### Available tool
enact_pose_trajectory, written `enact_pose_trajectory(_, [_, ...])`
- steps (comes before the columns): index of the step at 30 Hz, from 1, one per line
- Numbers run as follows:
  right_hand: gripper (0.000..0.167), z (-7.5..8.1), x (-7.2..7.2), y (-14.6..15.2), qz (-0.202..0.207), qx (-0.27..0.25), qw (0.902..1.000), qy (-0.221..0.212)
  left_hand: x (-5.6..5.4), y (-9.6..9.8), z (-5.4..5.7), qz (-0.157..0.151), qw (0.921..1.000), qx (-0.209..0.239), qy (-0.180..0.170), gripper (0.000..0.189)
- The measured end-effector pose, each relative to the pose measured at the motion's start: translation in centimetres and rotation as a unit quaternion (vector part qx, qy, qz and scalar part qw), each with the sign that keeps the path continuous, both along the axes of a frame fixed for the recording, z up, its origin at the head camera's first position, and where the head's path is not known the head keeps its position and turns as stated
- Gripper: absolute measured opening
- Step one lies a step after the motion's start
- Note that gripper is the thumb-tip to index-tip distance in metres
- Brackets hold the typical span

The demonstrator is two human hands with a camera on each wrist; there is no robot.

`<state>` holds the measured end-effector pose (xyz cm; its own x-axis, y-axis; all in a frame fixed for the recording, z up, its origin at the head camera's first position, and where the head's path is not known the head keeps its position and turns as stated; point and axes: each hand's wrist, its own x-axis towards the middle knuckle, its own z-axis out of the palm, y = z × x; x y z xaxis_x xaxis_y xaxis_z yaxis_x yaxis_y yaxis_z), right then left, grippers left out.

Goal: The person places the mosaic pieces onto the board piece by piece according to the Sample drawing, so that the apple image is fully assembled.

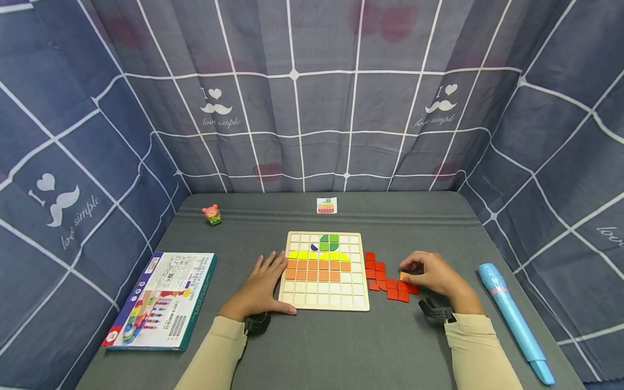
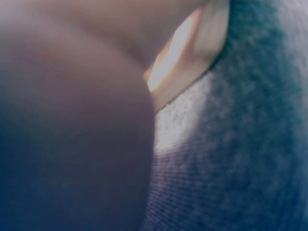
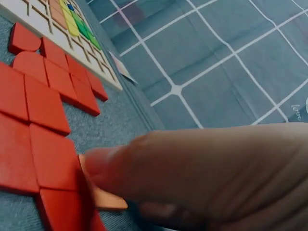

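Note:
A pale wooden grid board (image 1: 312,301) lies flat on the table. Set in its cells are green pieces (image 1: 329,242), a dark blue piece (image 1: 314,247), a yellow row (image 1: 319,255) and two rows of orange tiles (image 1: 314,270). My left hand (image 1: 263,284) rests spread at the board's left edge, fingertips on the rim and thumb by the lower corner. To the right of the board, my right hand (image 1: 431,273) pinches an orange tile (image 3: 109,200), its thumb on top. Just beside that tile lie several loose red tiles (image 3: 53,156). The left wrist view is mostly filled by blurred skin.
Behind the board stands a small pattern card (image 1: 326,206). A boxed toy set (image 1: 166,303) lies at left, with a small pig figure (image 1: 212,214) beyond it. A long light-blue tube (image 1: 517,322) lies at right. Checked curtains (image 1: 322,103) enclose the back and sides.

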<state>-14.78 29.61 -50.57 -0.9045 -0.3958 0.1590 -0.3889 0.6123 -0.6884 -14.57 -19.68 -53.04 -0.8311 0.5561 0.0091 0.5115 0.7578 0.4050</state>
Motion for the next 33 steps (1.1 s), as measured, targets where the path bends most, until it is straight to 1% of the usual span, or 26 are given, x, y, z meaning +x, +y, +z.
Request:
enact_pose_trajectory(2, [0.022, -0.2, 0.0, 0.1, 0.011, -0.003, 0.9999, -0.007, 0.0, 0.0, 0.0, 0.000, 1.0000, 0.000, -0.001, 0.142])
enact_pose_trajectory(4, [0.021, -0.4, 0.0, 0.1, 0.013, 0.001, 0.9999, -0.003, 0.0, -0.1, 0.0, -0.001, 1.0000, 0.000, -0.001, 0.141])
enact_pose_trajectory(8, [0.021, -0.6, 0.1, 0.0, 0.004, 0.013, 0.9994, 0.033, 0.0, 0.0, 0.0, -0.003, 1.0000, 0.001, 0.000, 0.141])
enact_pose_trajectory(12, [0.019, -0.7, 0.4, -0.2, -0.008, 0.031, 0.9968, 0.073, 0.0, 0.0, -0.2, -0.003, 1.0000, 0.001, 0.000, 0.142])
enact_pose_trajectory(14, [0.017, -0.6, 0.5, -0.3, -0.017, 0.042, 0.9954, 0.084, 0.0, 0.0, -0.3, -0.002, 1.0000, 0.001, 0.000, 0.142])
enact_pose_trajectory(17, [0.018, -0.4, 0.5, -0.4, -0.028, 0.055, 0.9943, 0.087, 0.0, 0.0, -0.4, -0.003, 1.0000, 0.004, 0.002, 0.141])
enact_pose_trajectory(20, [0.020, -0.2, 0.4, -0.5, -0.034, 0.067, 0.9945, 0.073, 0.0, 0.0, -0.3, -0.003, 1.0000, 0.008, 0.002, 0.141])
enact_pose_trajectory(23, [0.021, -0.3, 0.3, -0.6, -0.039, 0.076, 0.9938, 0.071, 0.0, 0.0, -0.2, -0.002, 0.9999, 0.011, 0.001, 0.141])
enact_pose_trajectory(29, [0.015, -0.8, 0.2, -1.2, -0.056, 0.080, 0.9913, 0.088, 0.1, 0.0, -0.1, -0.003, 1.0000, 0.007, 0.001, 0.141])
enact_pose_trajectory(33, [0.014, -0.9, 0.1, -2.0, -0.053, 0.066, 0.9909, 0.105, 0.1, -0.1, -0.1, -0.005, 0.9999, 0.011, 0.004, 0.140])
